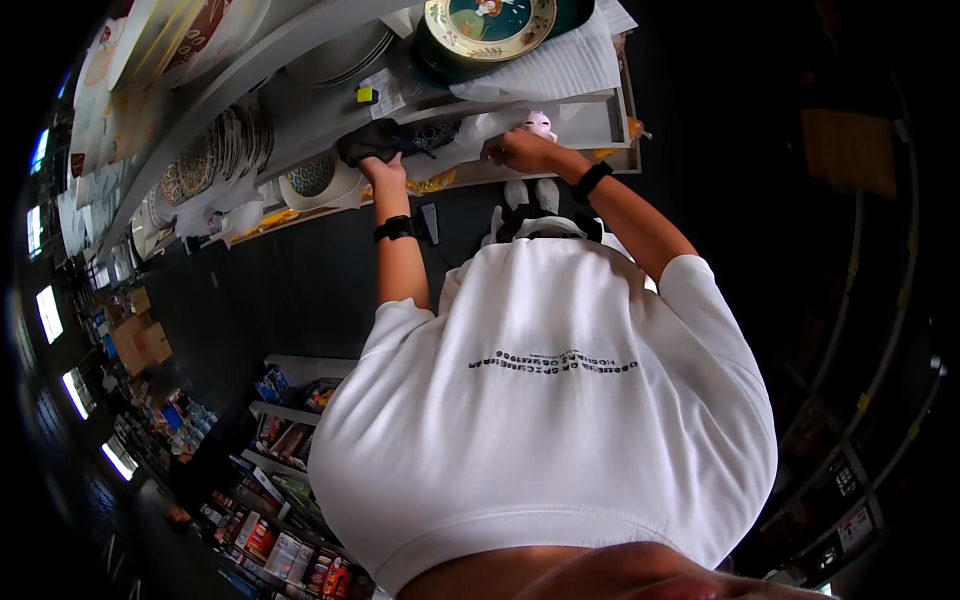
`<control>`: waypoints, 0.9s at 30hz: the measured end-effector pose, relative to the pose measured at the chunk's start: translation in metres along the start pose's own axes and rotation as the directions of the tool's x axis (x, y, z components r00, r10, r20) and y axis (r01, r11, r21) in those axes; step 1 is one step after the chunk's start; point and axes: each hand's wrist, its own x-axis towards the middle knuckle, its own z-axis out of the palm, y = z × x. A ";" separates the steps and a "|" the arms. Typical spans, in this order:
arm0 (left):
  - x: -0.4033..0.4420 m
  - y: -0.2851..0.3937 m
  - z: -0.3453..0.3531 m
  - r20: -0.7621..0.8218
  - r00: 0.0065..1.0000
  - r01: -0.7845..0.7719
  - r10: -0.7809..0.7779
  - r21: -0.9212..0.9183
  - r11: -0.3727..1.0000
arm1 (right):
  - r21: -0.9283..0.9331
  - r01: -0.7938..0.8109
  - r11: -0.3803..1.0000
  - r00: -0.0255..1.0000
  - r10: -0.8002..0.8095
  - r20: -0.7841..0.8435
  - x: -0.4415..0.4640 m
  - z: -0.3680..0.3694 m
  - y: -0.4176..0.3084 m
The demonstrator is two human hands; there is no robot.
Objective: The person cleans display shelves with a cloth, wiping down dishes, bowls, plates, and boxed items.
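Note:
My left hand (383, 170) is closed on a black, soft-looking item (375, 142), perhaps cloth or a bag, at the lower shelf. Just right of it lies a dark patterned piece (437, 134). My right hand (525, 151) hovers at the same shelf, its fingers curled downward; whatever they may hold is too small to make out. Right behind that hand sits a pale pink face-shaped object (539, 125). Each wrist wears a black band.
A grey shelf (590, 110) carries stacked patterned plates (215, 150), a bowl (320, 178) and a decorated plate (490, 25). A yellow-tagged paper (382, 92) lies on the upper level. Behind to the left stand shelves of packaged goods (285, 550) and cardboard boxes (142, 340).

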 end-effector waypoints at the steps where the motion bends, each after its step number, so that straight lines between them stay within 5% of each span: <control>1: 0.002 -0.007 -0.003 0.037 0.999 0.014 -0.015 0.016 1.000 | 0.056 -0.045 0.997 0.999 0.044 0.019 -0.006 0.003 0.006; 3: -0.004 -0.019 0.001 0.166 0.985 0.039 -0.051 0.076 0.996 | 0.193 -0.119 0.974 0.993 0.119 0.012 -0.026 0.010 0.027; 4: -0.008 -0.031 0.011 0.015 0.998 0.067 -0.068 0.012 0.998 | 0.275 -0.142 0.951 0.988 0.151 -0.012 -0.041 0.012 0.041; 6: -0.022 -0.053 0.019 0.047 0.994 0.099 -0.100 0.019 0.995 | 0.533 -0.178 0.827 0.960 0.265 -0.092 -0.068 0.012 0.068; 8: -0.062 -0.051 0.040 0.116 0.981 0.153 -0.154 0.021 0.988 | 0.551 -0.164 0.818 0.905 0.348 -0.247 -0.095 -0.006 0.083; 11: -0.057 -0.047 0.036 0.245 0.964 0.112 -0.101 -0.031 0.993 | 0.546 -0.213 0.810 0.588 0.553 -0.591 -0.124 -0.027 0.086; 13: -0.059 -0.033 0.036 0.172 0.980 0.109 -0.101 -0.036 0.993 | 0.579 -0.192 0.793 0.454 0.594 -0.664 -0.130 -0.044 0.081; 17: -0.042 -0.030 0.032 0.173 0.983 0.083 -0.069 -0.079 0.993 | 0.603 -0.017 0.797 0.477 0.537 -0.696 -0.110 -0.063 0.072; 19: -0.020 -0.037 0.024 0.097 0.994 -0.028 0.042 -0.141 0.990 | 0.371 -0.329 0.868 0.444 0.489 -0.751 -0.105 -0.062 0.094; 20: -0.010 -0.034 0.019 -0.149 0.989 0.000 -0.007 -0.046 0.999 | 0.336 -0.385 0.860 0.439 0.491 -0.753 -0.103 -0.064 0.088; 21: -0.015 -0.019 0.024 -0.168 0.985 -0.044 0.025 -0.107 0.993 | 0.297 -0.440 0.847 0.433 0.490 -0.757 -0.103 -0.067 0.081; 25: 0.029 -0.010 0.006 -0.014 0.994 -0.111 0.111 -0.037 0.993 | 0.278 -0.398 0.874 0.482 0.458 -0.747 -0.103 -0.073 0.048; 27: 0.023 -0.019 0.013 -0.101 0.994 -0.041 0.036 -0.043 0.998 | 0.269 -0.432 0.861 0.483 0.472 -0.738 -0.102 -0.078 0.043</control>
